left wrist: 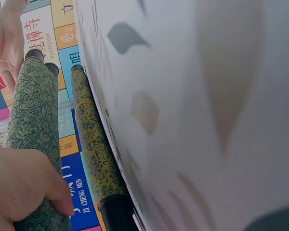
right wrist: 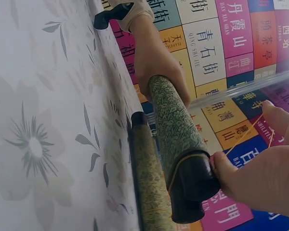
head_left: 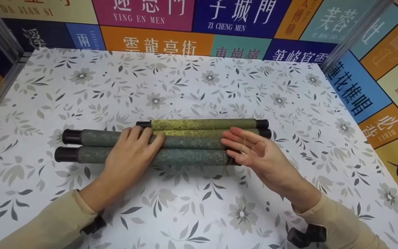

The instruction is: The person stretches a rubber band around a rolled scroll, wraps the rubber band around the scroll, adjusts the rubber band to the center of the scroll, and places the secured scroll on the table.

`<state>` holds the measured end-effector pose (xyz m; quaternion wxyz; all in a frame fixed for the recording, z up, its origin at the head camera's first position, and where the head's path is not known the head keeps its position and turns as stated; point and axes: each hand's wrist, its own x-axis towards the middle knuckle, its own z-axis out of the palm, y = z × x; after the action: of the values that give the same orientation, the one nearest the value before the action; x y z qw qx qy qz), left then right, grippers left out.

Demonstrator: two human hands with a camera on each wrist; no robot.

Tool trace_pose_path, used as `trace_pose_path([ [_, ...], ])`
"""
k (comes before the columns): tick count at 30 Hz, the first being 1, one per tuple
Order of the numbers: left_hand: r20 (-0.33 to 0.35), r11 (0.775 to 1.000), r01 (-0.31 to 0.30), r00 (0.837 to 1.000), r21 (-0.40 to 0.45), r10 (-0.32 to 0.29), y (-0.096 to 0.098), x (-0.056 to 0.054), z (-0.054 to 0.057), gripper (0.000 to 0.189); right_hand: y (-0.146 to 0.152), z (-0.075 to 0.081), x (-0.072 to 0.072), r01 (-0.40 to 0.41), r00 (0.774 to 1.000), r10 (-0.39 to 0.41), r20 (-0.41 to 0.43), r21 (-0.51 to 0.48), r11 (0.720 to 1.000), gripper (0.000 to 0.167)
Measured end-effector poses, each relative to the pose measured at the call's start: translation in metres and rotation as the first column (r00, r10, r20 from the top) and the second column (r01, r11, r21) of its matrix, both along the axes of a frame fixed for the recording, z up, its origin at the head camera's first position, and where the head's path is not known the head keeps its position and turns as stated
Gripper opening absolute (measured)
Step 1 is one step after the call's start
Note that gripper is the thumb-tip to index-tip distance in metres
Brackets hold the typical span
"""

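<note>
A green patterned scroll with dark end knobs lies as two parallel rolls across the table. My left hand grips these rolls from above, left of their middle. By the right end is my right hand, its fingers spreading a thin yellowish rubber band. One fingertip is right at the dark knob in the right wrist view, where a thin band circles the roll's end. Behind lies a yellow-green scroll, also two rolls, partly hidden by the left hand and the green scroll.
The table has a white cover with grey flowers and leaves. Colourful panels with large lettering stand along its back and right sides. Black wrist straps show at both sleeves.
</note>
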<state>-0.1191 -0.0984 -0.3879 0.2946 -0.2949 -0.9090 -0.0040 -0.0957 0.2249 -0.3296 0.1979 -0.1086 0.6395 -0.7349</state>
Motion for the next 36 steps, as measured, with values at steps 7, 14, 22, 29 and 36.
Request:
trace_pose_path([
  [7,-0.225,0.994,-0.077,0.97,0.074,0.092,0.007,0.002,0.006,0.027,-0.004,0.006,0.002,0.162,0.984,-0.147,-0.096,0.177,0.971,0.077],
  [14,-0.3,0.991,-0.087,0.947,0.101,0.114,0.011,0.005,0.008,0.026,-0.003,0.007,0.003,0.124,0.987,-0.08,-0.137,0.355,0.926,0.086],
  [22,0.101,0.997,-0.068,0.993,0.021,0.066,-0.006,0.007,0.018,0.063,0.002,0.005,0.003,0.098,0.779,0.307,-0.547,0.589,0.802,0.105],
  [29,0.373,1.0,-0.023,0.927,-0.007,0.024,-0.015,0.007,0.035,0.076,0.003,0.015,0.006,0.263,0.56,0.622,-0.547,0.829,0.493,0.112],
  [36,0.513,0.999,0.045,0.858,-0.017,-0.03,-0.024,0.003,0.049,0.078,0.005,0.01,0.004,0.466,0.342,0.748,-0.568,0.794,0.39,0.109],
])
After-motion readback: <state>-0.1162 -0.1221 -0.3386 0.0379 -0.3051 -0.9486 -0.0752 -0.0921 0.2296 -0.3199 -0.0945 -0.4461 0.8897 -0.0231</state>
